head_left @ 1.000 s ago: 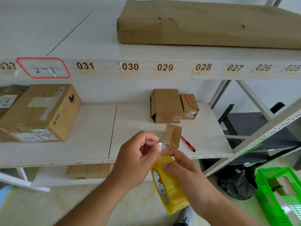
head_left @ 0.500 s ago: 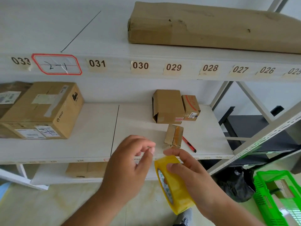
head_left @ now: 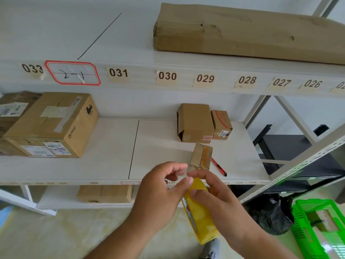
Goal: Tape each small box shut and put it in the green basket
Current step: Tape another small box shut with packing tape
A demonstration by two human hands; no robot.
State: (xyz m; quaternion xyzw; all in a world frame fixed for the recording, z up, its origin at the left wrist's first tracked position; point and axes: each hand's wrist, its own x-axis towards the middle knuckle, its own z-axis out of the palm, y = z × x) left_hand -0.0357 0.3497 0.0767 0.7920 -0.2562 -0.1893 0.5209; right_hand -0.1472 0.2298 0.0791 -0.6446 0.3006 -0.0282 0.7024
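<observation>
my right hand [head_left: 222,200] grips the yellow tape roll [head_left: 200,217]; my left hand [head_left: 160,193] pinches its loose end with thumb and fingers curled; the small box [head_left: 201,156] rests on the shelf [head_left: 158,156] just beyond.

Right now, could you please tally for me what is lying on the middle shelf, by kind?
Small cardboard boxes: 3, namely the open-sided box, the red-printed box beside it, and the taped box in front.
Large cardboard boxes: 2, the PICO box and a partly cut-off box behind it.
Red utility knife: 1.
Total: 6.
</observation>
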